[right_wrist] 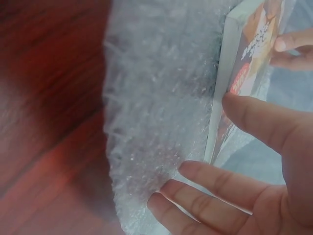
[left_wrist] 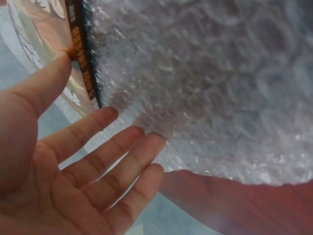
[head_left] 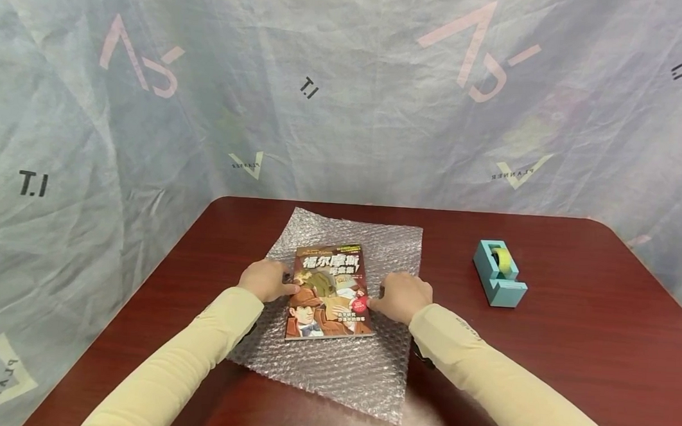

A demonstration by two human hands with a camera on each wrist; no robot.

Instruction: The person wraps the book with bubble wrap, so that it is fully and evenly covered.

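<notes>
A paperback book (head_left: 328, 293) with an illustrated cover and Chinese lettering lies face up on a sheet of bubble wrap (head_left: 338, 380). At its left side is my left hand (head_left: 265, 280). In the left wrist view the thumb touches the edge of the book (left_wrist: 79, 46) by the spine, while the extended fingers (left_wrist: 129, 161) reach over the bubble wrap (left_wrist: 210, 88). My right hand (head_left: 403, 297) is at the opposite side. The right wrist view has its thumb against the page edge of the book (right_wrist: 222, 78), with the other fingers (right_wrist: 208, 191) spread out over the bubble wrap (right_wrist: 151, 98).
A teal tape dispenser (head_left: 496, 276) with a yellow roll stands to the right on the dark red-brown table (head_left: 572, 328). Grey printed cloth (head_left: 346, 110) hangs behind the table and along its left side.
</notes>
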